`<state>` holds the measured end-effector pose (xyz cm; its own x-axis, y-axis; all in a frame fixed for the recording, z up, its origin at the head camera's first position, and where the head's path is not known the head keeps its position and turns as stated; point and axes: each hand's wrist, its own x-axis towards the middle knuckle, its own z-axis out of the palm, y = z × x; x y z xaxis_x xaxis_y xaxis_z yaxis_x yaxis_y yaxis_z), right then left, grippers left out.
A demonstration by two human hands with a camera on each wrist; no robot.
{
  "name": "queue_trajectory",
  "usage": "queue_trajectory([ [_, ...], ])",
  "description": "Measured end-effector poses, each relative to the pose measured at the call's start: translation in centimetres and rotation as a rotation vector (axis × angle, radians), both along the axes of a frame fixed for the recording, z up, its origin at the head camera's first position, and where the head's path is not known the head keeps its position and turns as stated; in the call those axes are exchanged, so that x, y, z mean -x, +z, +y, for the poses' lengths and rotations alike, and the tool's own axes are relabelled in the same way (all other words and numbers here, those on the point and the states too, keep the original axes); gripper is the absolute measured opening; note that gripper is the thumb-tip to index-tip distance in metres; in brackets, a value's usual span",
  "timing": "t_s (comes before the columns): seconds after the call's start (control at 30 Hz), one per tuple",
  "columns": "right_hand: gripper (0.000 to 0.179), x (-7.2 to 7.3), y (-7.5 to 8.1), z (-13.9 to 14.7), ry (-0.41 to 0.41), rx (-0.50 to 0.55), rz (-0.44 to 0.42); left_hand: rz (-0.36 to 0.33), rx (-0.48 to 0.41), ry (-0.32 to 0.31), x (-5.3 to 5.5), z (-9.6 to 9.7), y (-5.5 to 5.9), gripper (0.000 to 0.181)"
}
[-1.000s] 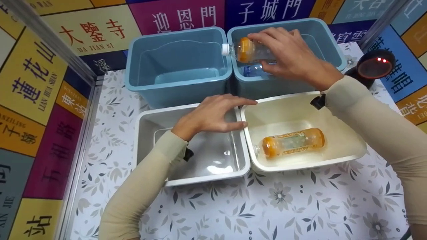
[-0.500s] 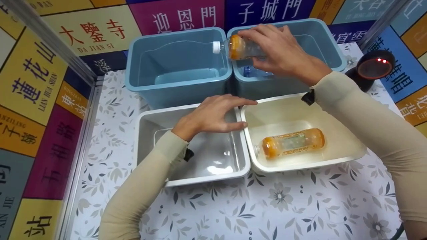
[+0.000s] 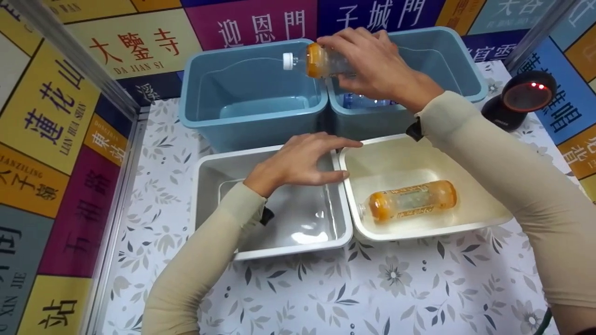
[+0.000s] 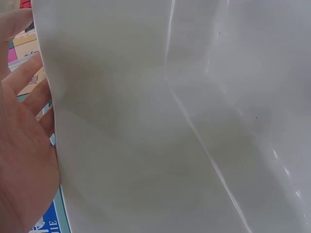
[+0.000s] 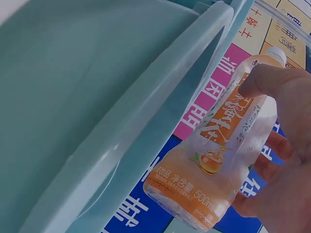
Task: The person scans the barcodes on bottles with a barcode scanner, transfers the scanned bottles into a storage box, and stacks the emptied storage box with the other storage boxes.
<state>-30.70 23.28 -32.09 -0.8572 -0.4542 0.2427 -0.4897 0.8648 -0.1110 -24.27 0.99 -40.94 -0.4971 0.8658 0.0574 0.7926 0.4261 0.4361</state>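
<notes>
My right hand (image 3: 372,60) grips a clear plastic drink bottle (image 3: 321,61) with orange bands and a white cap. The bottle lies on its side above where the two blue bins meet, cap pointing left over the left blue bin (image 3: 253,123). In the right wrist view the bottle (image 5: 218,141) shows a 500 ml label, with fingers and thumb round it. My left hand (image 3: 298,163) hovers or rests by the adjoining rims of the grey bin (image 3: 293,253) and the cream bin (image 3: 428,232), fingers spread and straight, holding nothing. Another orange-banded bottle (image 3: 412,201) lies in the cream bin.
The right blue bin (image 3: 477,88) holds a blue-labelled bottle (image 3: 365,101), partly hidden by my right hand. A black device with red lights (image 3: 524,97) stands at the right. Printed panels border the floral-covered table (image 3: 372,288).
My right hand has carried the bottle left, from over the right blue bin toward the left one. The left hand stays in place.
</notes>
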Motion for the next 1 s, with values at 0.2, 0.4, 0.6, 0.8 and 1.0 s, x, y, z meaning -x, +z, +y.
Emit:
queue_trajectory([
  [0.2,0.073,0.4,0.4,-1.1,0.002,-0.011,0.008,0.015,-0.01,-0.011,0.1,0.2,-0.1,0.064],
  [0.4,0.074,0.9,0.9,-2.3,0.001,-0.017,-0.007,0.02,-0.004,-0.008,0.2,0.1,0.0,0.062],
  [0.6,0.073,1.3,1.1,-3.2,0.011,-0.03,-0.006,0.011,-0.001,-0.003,0.1,0.0,0.0,0.061],
  [0.8,0.071,1.7,1.3,-4.1,0.028,-0.02,-0.001,0.0,-0.006,-0.006,0.2,0.0,0.1,0.064],
  [1.0,0.07,2.1,1.4,-5.2,0.04,-0.012,-0.016,0.016,-0.018,-0.008,0.2,0.0,0.0,0.063],
])
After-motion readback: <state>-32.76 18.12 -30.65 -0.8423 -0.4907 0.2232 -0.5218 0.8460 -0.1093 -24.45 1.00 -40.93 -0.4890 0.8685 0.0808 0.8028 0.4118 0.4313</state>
